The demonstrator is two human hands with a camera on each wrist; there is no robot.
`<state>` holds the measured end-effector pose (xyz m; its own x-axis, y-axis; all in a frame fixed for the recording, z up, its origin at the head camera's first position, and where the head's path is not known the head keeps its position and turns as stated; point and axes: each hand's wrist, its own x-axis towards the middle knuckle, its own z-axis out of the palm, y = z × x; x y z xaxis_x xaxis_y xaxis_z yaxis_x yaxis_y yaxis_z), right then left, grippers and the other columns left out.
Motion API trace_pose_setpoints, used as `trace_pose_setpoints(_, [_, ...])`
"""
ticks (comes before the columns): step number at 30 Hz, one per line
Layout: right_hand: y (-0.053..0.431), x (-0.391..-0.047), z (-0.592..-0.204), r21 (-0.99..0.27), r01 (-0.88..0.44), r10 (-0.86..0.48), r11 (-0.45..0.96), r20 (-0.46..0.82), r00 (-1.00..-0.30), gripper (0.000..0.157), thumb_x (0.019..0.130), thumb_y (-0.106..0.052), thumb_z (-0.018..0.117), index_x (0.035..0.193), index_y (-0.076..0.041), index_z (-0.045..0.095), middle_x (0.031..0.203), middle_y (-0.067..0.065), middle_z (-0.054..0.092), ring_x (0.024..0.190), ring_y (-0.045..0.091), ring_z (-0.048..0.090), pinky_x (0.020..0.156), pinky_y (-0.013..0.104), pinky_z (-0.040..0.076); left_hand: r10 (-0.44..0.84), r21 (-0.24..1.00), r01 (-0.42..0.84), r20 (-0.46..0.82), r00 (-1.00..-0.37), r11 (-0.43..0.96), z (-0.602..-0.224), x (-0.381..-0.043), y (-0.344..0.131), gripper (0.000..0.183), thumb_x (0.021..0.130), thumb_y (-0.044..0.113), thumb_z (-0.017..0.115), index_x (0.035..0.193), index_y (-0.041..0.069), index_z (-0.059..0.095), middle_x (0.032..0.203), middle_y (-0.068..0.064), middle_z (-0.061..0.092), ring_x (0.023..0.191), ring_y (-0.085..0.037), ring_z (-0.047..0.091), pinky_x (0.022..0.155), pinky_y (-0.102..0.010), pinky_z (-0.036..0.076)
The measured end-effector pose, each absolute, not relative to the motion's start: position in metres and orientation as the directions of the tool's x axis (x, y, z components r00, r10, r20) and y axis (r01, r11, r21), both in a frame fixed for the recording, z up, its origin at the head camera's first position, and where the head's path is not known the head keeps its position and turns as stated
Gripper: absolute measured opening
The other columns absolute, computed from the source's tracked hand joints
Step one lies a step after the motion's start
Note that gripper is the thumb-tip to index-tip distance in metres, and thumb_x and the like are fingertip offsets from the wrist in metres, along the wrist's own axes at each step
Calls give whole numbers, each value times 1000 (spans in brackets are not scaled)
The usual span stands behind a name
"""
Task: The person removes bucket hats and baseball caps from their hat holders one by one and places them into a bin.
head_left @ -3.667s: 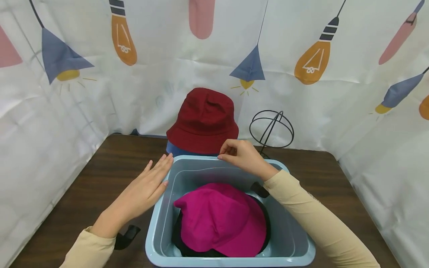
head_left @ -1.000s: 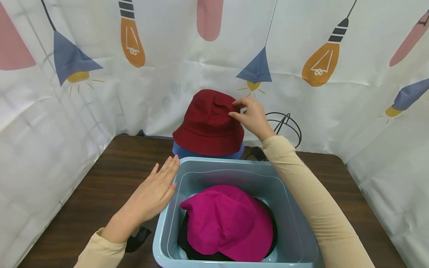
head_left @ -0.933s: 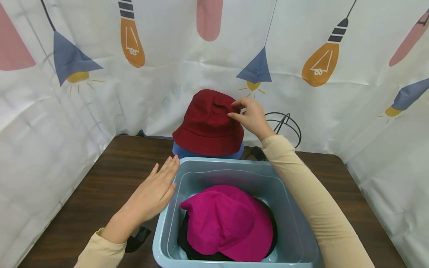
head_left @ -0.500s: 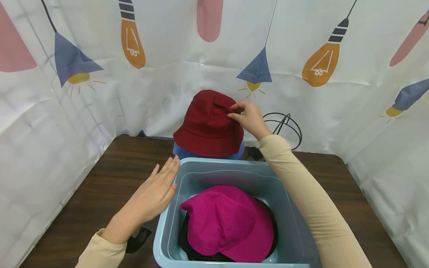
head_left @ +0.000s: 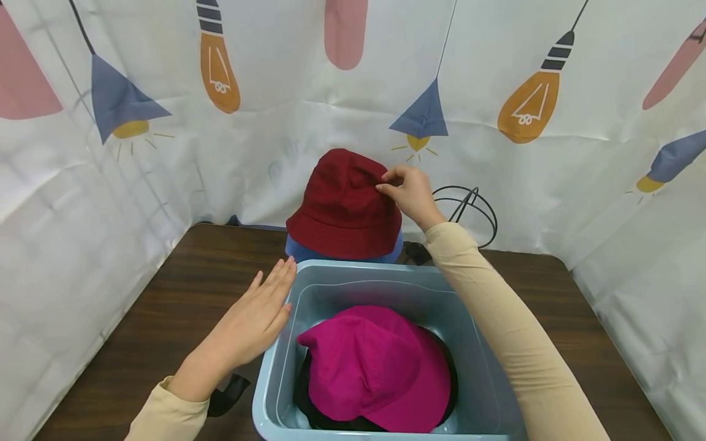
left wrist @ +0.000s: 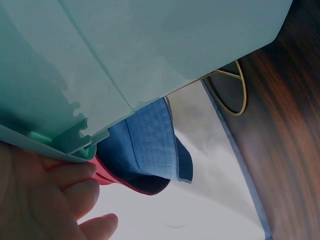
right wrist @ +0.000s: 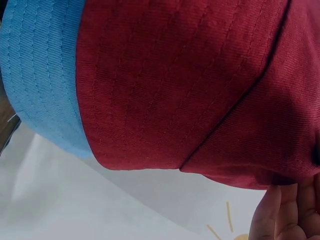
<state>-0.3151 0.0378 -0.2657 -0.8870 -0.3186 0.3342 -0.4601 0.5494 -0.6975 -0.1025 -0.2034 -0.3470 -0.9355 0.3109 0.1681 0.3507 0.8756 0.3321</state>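
A dark red bucket hat point(head_left: 344, 208) sits over a blue bucket hat point(head_left: 306, 250) behind the bin. My right hand point(head_left: 410, 191) pinches the right side of the red crown between thumb and fingers. In the right wrist view the thumb point(right wrist: 265, 215) lies right at the crown's fabric. My left hand point(head_left: 248, 318), fingers straight, rests at the left rim of the light blue plastic bin point(head_left: 380, 266). Inside the bin a magenta cap point(head_left: 375, 367) lies on a black hat point(head_left: 302, 392). From the left wrist, the blue hat's brim point(left wrist: 152, 140) shows past the bin's corner.
A black wire hat stand point(head_left: 480, 214) stands at the back right, partly hidden by my right arm. Dark wooden tabletop point(head_left: 182, 294) surrounds the bin. White cloth point(head_left: 276, 122) printed with lamps and bulbs hangs behind and at the sides.
My right hand has gone from above the bin's back rim up to the red bucket hat and now pinches its crown. The left hand has kept its place at the bin.
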Motion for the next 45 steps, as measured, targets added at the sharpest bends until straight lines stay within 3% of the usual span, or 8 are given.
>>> trace_pose_setpoints(16, [41,-318,-261,-731,-461,-315,502,342,-885,17,87,-10,69,98,2,64,97,15,67,92,23,60,71,26,45,316,341,361,180,-931,868,-348,-103,-204,62,96,20,46,148,-2,21,154,-15,20,142,-33,14,109,-58,15])
trace_pose_setpoints(26, [38,-317,-260,-735,-486,-282,474,396,-874,18,87,-12,69,98,1,65,99,13,66,94,21,61,73,27,50,317,329,362,183,-930,872,-348,-102,-205,62,97,21,45,148,-2,20,154,-15,20,142,-32,13,110,-57,16])
trace_pose_setpoints(36, [34,-315,-249,-725,-547,-254,418,484,-837,15,86,-11,70,92,1,64,95,13,64,91,21,60,79,28,50,317,324,361,183,-931,874,-348,-102,-205,62,97,22,45,148,-2,20,154,-16,20,142,-32,13,109,-58,16])
trace_pose_setpoints(45, [39,-316,-243,-744,-593,-212,307,554,-805,14,87,-12,68,93,0,64,92,10,63,79,19,65,72,24,52,314,326,355,173,-934,876,-349,-103,-204,61,97,21,45,148,-2,20,154,-16,20,142,-33,13,109,-58,15])
